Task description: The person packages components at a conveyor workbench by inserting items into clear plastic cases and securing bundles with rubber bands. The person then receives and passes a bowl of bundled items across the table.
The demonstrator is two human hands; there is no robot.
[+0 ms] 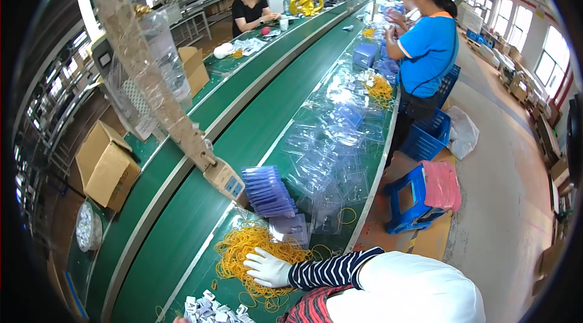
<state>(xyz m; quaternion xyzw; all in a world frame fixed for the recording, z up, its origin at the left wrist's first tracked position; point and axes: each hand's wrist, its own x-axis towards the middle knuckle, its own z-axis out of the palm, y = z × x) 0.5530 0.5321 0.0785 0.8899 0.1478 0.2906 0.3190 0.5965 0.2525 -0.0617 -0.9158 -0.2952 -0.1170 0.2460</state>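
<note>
My right hand (268,267), in a white glove with a striped sleeve behind it, lies with fingers spread on a heap of yellow rubber bands (234,253). Its fingers are apart, and no object shows held in them. Just beyond the heap stands a stack of clear bluish plastic cases (267,191), with a loose clear case (290,229) beside it. Small white-and-grey pieces (212,311) are piled near the bottom edge. Of my left hand (180,320) only a sliver appears at that edge, next to the pieces; its fingers are hidden.
Many clear plastic cases (331,153) cover the bench along the green conveyor belt (243,135). A post with a switch box (225,182) rises at its side. A person in blue (428,50) works farther up; another (249,7) sits across. A blue stool (404,198) stands right.
</note>
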